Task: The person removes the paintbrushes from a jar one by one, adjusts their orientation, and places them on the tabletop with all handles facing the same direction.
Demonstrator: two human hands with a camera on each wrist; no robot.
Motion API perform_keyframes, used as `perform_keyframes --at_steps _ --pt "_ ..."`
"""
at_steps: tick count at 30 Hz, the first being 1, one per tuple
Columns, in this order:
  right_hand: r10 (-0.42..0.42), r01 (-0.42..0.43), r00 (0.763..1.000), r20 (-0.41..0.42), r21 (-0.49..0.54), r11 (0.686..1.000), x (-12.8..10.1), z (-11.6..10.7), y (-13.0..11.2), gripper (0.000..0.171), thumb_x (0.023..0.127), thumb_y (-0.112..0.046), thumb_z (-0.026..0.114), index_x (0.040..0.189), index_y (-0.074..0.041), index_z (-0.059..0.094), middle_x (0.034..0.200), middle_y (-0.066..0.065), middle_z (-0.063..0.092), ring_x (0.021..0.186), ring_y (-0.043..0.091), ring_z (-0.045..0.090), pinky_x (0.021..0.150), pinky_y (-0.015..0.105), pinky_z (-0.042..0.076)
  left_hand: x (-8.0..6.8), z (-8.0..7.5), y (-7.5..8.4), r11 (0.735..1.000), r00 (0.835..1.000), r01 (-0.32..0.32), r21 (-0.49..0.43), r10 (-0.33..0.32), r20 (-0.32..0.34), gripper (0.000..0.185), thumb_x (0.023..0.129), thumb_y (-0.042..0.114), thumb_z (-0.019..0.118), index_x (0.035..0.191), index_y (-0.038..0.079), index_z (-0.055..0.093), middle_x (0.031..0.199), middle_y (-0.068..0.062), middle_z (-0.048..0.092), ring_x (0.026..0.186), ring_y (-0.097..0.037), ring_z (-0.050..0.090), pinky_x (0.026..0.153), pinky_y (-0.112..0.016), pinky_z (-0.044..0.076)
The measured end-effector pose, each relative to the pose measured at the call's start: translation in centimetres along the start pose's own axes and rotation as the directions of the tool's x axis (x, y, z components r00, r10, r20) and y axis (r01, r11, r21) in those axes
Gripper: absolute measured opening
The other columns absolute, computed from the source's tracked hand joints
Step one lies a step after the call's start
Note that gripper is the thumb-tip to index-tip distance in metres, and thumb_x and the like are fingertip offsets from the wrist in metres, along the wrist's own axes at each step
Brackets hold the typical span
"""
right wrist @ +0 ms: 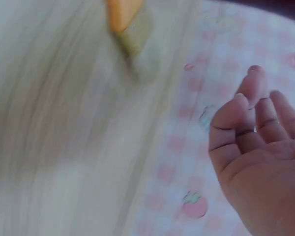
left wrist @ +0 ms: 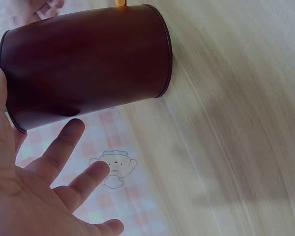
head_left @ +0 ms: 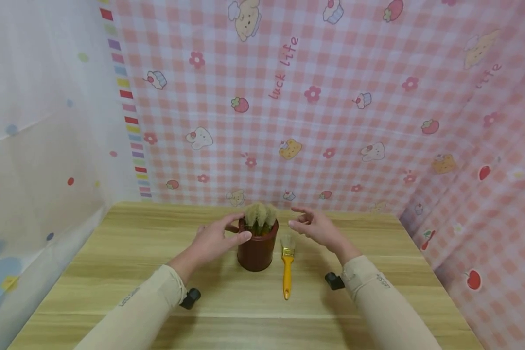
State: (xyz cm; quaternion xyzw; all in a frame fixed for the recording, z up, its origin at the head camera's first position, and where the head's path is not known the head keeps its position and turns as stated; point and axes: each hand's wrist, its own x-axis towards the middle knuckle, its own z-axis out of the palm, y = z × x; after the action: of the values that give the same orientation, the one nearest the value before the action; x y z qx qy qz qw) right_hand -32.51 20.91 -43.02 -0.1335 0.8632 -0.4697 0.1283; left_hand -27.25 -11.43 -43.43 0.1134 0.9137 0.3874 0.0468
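"What does the head view show?"

"A brown cup (head_left: 255,255) a little below six o'clock from the centre, upright over the tabletop (head_left: 227,321). I can't tell whether its base touches. Bristle tufts (head_left: 260,215) stick up from its mouth."

"And the hands?"

"The left hand (head_left: 218,238) is at the cup's nine o'clock, thumb and fingers pinching its rim. The right hand (head_left: 317,228), between two and three o'clock of the cup, holds nothing, fingers loosely bent and apart from the cup."

"Anything between them?"

"A yellow-handled brush (head_left: 287,272), lying just beside the cup at four o'clock, bristles towards twelve."

"Now the left wrist?"

"The cup appears sideways at ten o'clock, mouth towards nine. The thumb touches it by the rim; three fingers spread away underneath, at eight o'clock. An orange bit (left wrist: 120,2) shows near twelve."

"And the right wrist?"

"The palm is between three and four o'clock, fingers slightly curled round air. The brush, blurred, sits near twelve; a dark edge of the cup crosses between one and two, over the checked cloth (right wrist: 167,172)."
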Motion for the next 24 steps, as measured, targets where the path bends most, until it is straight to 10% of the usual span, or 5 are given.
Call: perform_keyframes --at_steps 9,16,24 --pt "-0.107 0.108 0.994 -0.022 0.086 0.990 -0.1 2.1 -3.7 0.081 0.098 -0.037 0.081 0.167 -0.031 0.037 0.151 0.013 0.063 0.130 0.033 0.067 0.109 0.054 0.056 0.2 0.0 -0.2 1.000 1.000 -0.007 0.008 0.007 0.005 0.074 0.099 0.068 0.064 0.163 0.040 0.042 0.140 -0.001 0.073 0.142 -0.037 0.060 0.127 -0.077 0.009" --pt "-0.200 0.188 0.966 -0.165 -0.085 0.978 0.3 4.4 -5.1 0.076 0.096 -0.028 0.083 0.162 -0.024 0.046 0.119 0.011 0.067 0.086 0.021 0.065 0.073 0.033 0.057 0.1 -0.1 -0.1 1.000 1.000 -0.011 -0.006 0.011 0.015 0.073 0.100 0.067 0.063 0.164 0.040 0.041 0.141 -0.002 0.072 0.143 -0.037 0.059 0.126 -0.076 0.016" --pt "-0.239 0.146 0.927 -0.291 -0.308 0.940 0.1 6.6 -6.1 0.071 0.096 -0.023 0.083 0.159 -0.018 0.051 0.112 0.009 0.072 0.071 0.014 0.061 0.059 0.029 0.051 -0.2 -0.2 0.3 1.000 1.000 -0.004 0.002 0.004 0.007 0.073 0.101 0.065 0.064 0.164 0.037 0.042 0.141 -0.003 0.072 0.143 -0.038 0.059 0.126 -0.075 0.019"
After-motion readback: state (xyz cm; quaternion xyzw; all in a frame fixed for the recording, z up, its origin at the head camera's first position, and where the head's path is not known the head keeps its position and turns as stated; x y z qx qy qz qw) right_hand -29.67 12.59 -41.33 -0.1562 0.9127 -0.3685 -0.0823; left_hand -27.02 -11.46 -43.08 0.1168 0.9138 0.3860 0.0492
